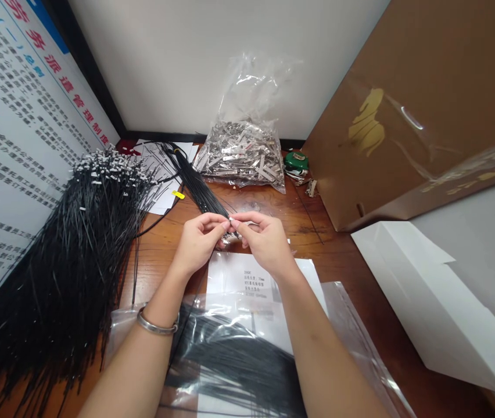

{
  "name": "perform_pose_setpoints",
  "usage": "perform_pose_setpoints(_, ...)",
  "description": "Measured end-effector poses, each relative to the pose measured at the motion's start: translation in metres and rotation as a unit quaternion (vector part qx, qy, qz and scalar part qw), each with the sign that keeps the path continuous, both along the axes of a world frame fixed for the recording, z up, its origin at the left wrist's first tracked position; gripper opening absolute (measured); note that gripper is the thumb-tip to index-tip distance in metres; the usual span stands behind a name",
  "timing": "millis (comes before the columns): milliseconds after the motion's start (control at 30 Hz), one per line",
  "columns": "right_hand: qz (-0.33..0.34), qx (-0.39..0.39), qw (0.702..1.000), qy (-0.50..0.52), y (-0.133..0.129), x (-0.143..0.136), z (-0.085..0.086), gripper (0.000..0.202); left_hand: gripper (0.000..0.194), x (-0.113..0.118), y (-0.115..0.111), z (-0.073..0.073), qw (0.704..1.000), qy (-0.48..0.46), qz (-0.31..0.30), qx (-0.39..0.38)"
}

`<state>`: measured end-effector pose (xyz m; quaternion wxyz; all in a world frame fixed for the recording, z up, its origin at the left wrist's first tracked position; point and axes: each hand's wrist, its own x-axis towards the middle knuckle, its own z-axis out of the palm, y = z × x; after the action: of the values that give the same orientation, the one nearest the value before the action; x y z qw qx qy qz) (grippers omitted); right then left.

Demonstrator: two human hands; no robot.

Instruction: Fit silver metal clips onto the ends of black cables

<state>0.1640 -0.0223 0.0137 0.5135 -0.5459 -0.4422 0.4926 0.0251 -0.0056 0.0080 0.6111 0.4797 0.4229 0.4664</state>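
My left hand (pixel 204 239) and my right hand (pixel 265 238) meet fingertip to fingertip over the table. Both are closed in a pinch around a small white connector (pixel 230 220), at the end of what looks like a thin black wire; the fingers hide most of it. Just beyond them, a tied bundle of black wires (pixel 199 186) runs up and left, its near ends passing under my fingertips. Beneath my forearms, a clear plastic bag holds more black wires (pixel 239 354). A printed white sheet (pixel 225 276) lies partly under that bag.
A large heap of black wires with white ends (pixel 77 249) fills the left side. At the back stands a clear bag of metal strips (pixel 243 154), beside a green tape measure (pixel 296 162). A brown box (pixel 404 116) and a white box (pixel 430 302) bound the right. A yellow tag (pixel 178 195) lies left.
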Motion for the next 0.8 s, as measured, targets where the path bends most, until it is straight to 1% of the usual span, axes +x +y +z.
perform_pose_setpoints(200,0.001,0.001,1.0,0.0,-0.0005,0.0001,0.0016,0.025,0.024,-0.0004,0.0004,-0.0016,1.0,0.004,0.0,-0.001)
perform_pose_setpoints(533,0.004,0.013,1.0,0.003,0.0007,0.0004,-0.0012,0.023,0.023,-0.0005,0.0008,-0.0014,1.0,0.014,-0.001,-0.001)
perform_pose_setpoints(800,0.003,0.031,0.999,-0.025,0.0003,0.0007,-0.0021,0.021,0.024,-0.0004,0.0,-0.0019,1.0,0.014,0.0,-0.001)
